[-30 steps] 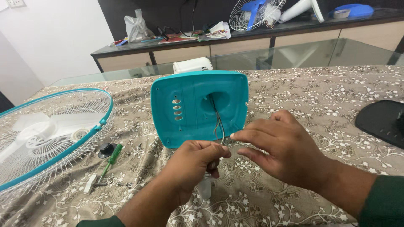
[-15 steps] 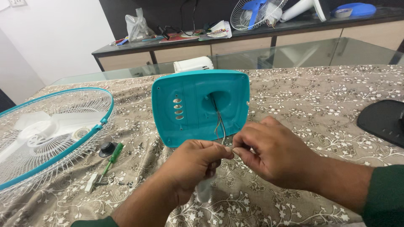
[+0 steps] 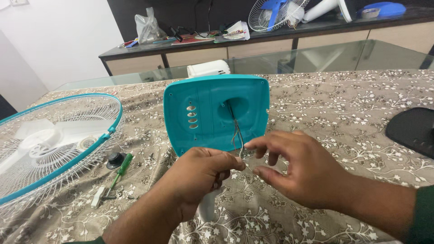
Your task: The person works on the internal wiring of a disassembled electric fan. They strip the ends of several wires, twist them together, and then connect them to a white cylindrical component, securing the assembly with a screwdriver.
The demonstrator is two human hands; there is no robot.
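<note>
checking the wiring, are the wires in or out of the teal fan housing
Out: thin wires hang from the opening in the teal housing down to the left hand and right hand, whose fingertips meet at their ends.

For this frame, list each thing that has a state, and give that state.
Teal fan housing: upright, wires hanging out of its opening.
Wires: loose, ends pinched at the hands.
Left hand: closed around the wire ends.
Right hand: fingers spread, fingertips at the wires.
Fan guard: lying flat on the tablecloth, detached.
Green screwdriver: lying unused.
</note>
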